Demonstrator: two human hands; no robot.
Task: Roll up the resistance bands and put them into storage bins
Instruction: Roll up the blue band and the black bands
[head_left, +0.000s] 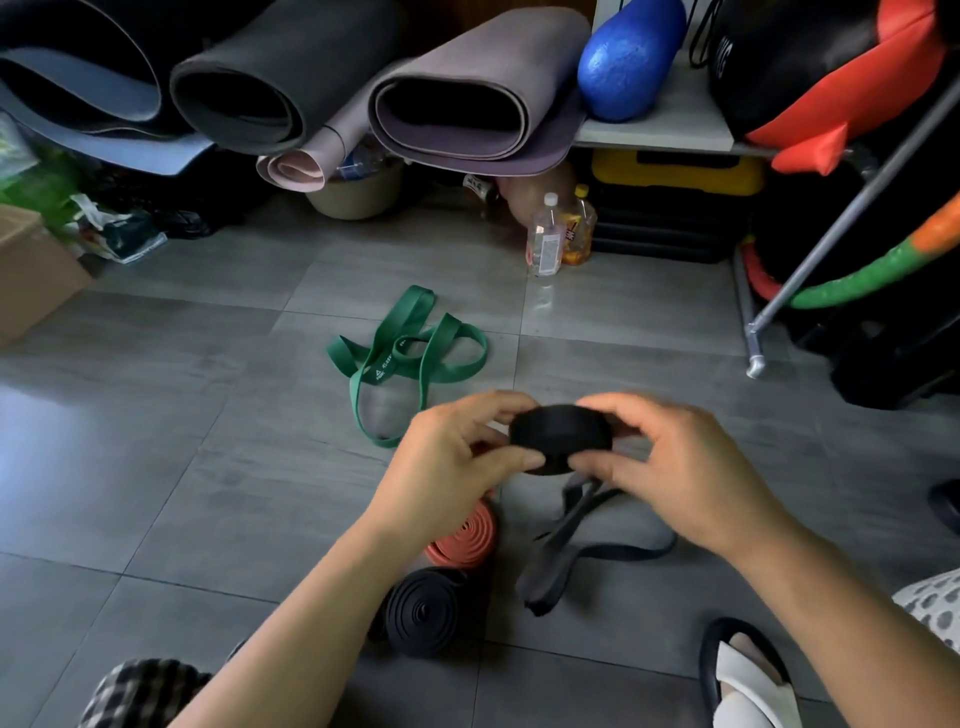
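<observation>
Hands: left hand (457, 457) and right hand (675, 467) each pinch the black roll (561, 436).
Basin (358, 200): contents hard to make out under mats (467, 104).
Orange roll (467, 540): partly hidden behind left hand.

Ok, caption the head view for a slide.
Left hand and right hand hold a half-wound black band, tail trailing to the floor; orange roll and dark roll lie finished, green band loose.
</observation>
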